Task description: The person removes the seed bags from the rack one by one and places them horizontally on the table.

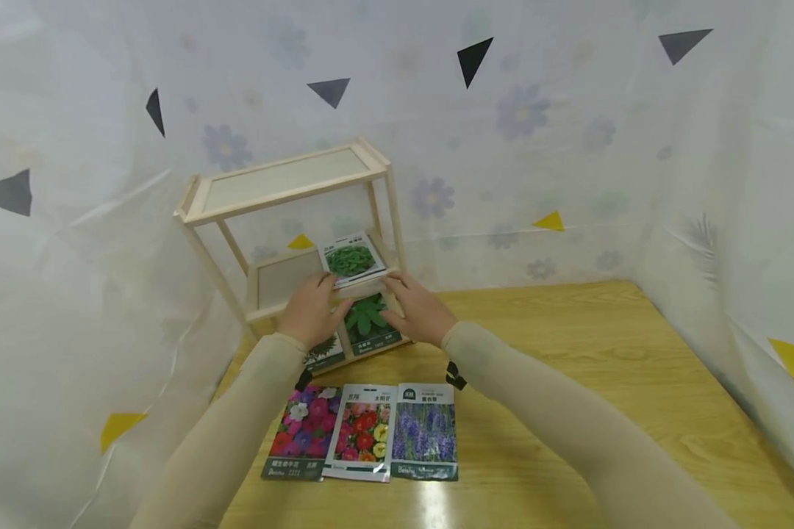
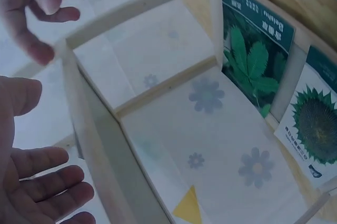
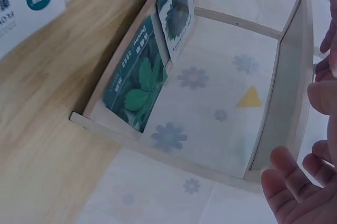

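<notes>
A seed packet with green leaves lies on the middle shelf of a small wooden rack. My left hand has its fingertips at the packet's lower left corner; my right hand is by its lower right corner, at the shelf's front edge. Whether the right fingers touch the packet, I cannot tell. In the wrist views, the fingers of the left hand and right hand look relaxed and apart. On the bottom level stand a palmate-leaf packet and a spiky-plant packet, side by side.
Three flower packets lie in a row on the wooden table in front of the rack: mixed pink-purple flowers, red-yellow flowers and lavender. The rack's top shelf overhangs the hands' far side. Patterned sheeting surrounds the table.
</notes>
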`<control>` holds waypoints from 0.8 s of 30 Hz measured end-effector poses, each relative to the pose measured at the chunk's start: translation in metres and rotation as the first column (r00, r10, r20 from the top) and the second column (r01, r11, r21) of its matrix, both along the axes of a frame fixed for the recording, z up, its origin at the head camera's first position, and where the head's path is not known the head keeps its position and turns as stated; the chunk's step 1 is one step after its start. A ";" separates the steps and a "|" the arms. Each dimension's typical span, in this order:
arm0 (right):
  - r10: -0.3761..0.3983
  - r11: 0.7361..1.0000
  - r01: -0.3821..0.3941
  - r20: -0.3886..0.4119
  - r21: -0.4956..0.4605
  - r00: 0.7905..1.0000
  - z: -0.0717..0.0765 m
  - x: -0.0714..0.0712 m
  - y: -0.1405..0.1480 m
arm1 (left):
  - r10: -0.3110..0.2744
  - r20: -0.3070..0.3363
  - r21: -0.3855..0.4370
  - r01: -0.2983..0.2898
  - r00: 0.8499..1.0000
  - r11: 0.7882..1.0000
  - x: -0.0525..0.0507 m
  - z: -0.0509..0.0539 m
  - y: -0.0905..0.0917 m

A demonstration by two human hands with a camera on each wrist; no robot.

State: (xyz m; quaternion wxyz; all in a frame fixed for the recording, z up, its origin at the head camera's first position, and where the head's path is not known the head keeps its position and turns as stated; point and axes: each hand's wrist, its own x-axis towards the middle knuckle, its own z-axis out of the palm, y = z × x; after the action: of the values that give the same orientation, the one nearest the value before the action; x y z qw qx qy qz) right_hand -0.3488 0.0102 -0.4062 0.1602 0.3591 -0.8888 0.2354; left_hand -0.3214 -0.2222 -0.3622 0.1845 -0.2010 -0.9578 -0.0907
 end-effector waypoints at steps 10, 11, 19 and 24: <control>-0.131 0.982 0.123 0.047 0.145 0.990 0.019 -0.013 -0.027 | 0.112 0.044 -0.095 -0.108 0.993 0.990 -0.036 -0.008 0.013; -0.143 0.980 0.133 0.053 0.149 0.988 0.021 -0.013 -0.030 | 0.122 0.040 -0.095 -0.117 0.992 0.989 -0.036 -0.009 0.013; -0.195 0.954 0.210 -0.088 0.213 0.977 0.033 -0.012 -0.044 | 0.187 0.091 -0.139 -0.174 0.978 0.975 -0.031 -0.009 0.010; -0.167 0.951 0.213 -0.206 0.224 0.964 0.036 -0.014 -0.050 | 0.184 0.100 -0.153 -0.168 0.978 0.974 -0.029 -0.007 0.009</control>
State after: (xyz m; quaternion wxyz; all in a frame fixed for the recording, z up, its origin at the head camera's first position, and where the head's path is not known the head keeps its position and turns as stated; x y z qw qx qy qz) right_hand -0.3625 -0.0395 -0.3704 0.2184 0.3088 -0.9228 0.0734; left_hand -0.3506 -0.2132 -0.3689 0.1222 -0.1226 -0.9848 -0.0159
